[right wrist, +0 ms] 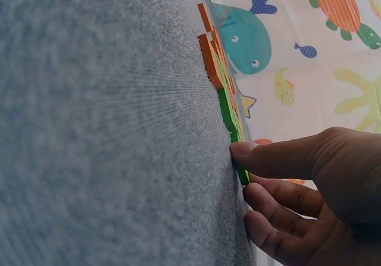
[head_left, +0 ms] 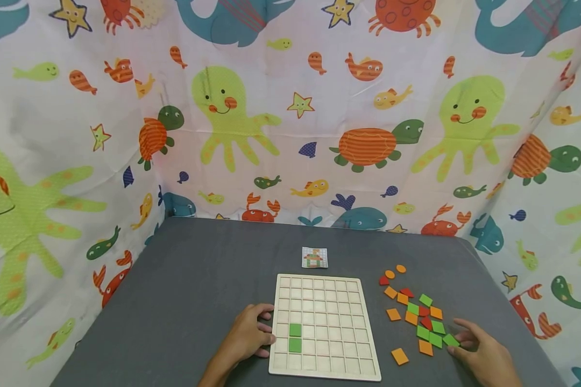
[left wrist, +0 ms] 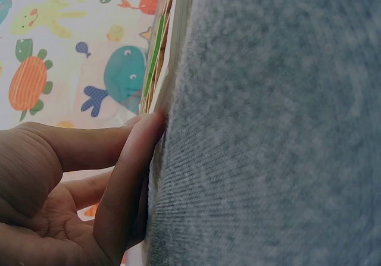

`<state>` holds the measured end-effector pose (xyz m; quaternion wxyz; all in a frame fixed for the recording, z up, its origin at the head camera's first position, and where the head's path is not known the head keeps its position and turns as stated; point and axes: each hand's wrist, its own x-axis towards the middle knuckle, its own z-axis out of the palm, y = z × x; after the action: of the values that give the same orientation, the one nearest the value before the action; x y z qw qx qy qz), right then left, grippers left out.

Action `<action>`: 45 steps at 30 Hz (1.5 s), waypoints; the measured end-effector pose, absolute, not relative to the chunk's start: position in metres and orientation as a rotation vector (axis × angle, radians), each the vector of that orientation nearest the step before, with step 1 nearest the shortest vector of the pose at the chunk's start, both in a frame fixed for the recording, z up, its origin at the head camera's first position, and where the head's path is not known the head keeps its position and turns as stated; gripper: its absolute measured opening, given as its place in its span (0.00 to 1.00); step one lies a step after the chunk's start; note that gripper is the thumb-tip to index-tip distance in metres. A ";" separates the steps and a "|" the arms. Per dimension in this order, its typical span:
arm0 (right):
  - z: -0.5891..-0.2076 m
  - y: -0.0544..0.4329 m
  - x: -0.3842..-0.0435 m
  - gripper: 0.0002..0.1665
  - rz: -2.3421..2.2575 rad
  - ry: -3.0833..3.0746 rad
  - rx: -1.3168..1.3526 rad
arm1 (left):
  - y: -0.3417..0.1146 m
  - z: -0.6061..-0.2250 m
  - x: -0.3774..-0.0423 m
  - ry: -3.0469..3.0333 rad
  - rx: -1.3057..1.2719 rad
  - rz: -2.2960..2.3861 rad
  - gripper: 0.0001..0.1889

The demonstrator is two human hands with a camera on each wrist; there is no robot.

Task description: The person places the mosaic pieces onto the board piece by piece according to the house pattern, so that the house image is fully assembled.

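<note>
At the left edge of the pale wooden grid board, my left hand rests with fingertips right at the rim. In the left wrist view, the fingers bend loosely against the board's side. Two green square tiles lie in the board's second column, one above the other. On the right, my right hand pinches a green square tile between thumb and fingers. That tile is edge-on in the right wrist view, close over the table.
Loose orange squares, green squares, red triangles and orange round tiles are scattered right of the board. A small picture card lies behind it. The grey table meets a sea-animal curtain.
</note>
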<state>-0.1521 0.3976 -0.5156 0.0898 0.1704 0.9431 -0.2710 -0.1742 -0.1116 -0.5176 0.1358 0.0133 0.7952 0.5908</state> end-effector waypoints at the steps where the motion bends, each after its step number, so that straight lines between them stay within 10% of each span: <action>1: -0.515 0.398 -0.152 0.46 -0.806 2.804 0.510 | -0.112 -0.517 -0.174 2.303 0.041 1.713 0.36; 45: -0.504 0.293 -0.158 0.40 -1.048 2.942 0.111 | -0.112 -0.517 -0.175 2.294 0.046 1.729 0.36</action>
<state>-0.1576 0.2933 -0.5040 0.0082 0.0354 0.9414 -0.3353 -0.1746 -0.1116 -0.5170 0.1340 0.0158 0.7912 0.5965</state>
